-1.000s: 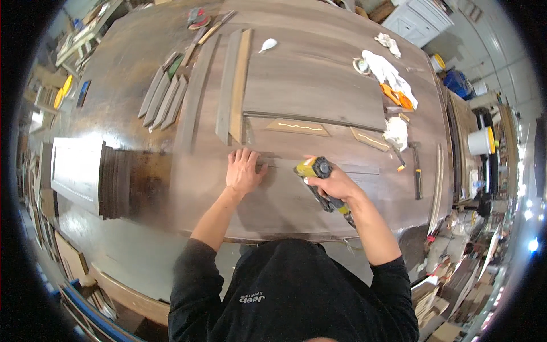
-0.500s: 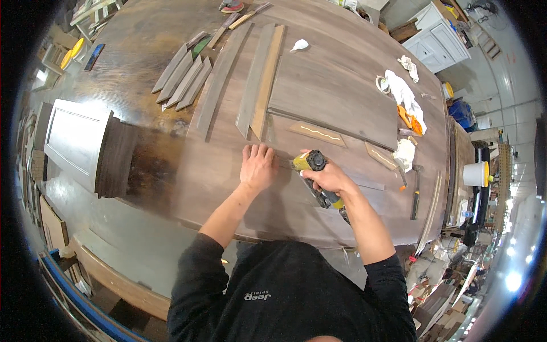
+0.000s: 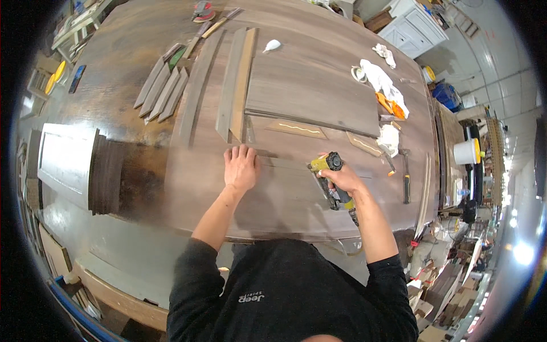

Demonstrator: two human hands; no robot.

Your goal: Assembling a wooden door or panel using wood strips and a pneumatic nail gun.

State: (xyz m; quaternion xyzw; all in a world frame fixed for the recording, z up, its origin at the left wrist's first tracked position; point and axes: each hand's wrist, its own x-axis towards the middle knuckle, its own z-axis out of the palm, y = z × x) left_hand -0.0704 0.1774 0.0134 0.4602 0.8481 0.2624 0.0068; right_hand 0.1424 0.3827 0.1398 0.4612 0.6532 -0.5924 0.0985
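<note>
My right hand is wrapped round a yellow-and-black nail gun, held over the near part of the brown worktable. An air hose fitting points back toward my body. To its left, my left hand rests with bent fingers close together against wood at the table surface; what lies under the fingertips is hidden. Just beyond that hand lie the ends of a grey board and a tan-edged board. A large flat grey-brown panel lies beyond both hands, with glue-lined wooden pieces along its near edge.
Several mitred grey strips lie at the left, behind a stack of dark panels. A hammer, white rags and an orange tool lie right. A white glue bottle and a red sander lie farther back.
The nail gun in my right hand has moved to the right, away from my left hand. My left hand stays near the board ends. The whole view has shifted a little.
</note>
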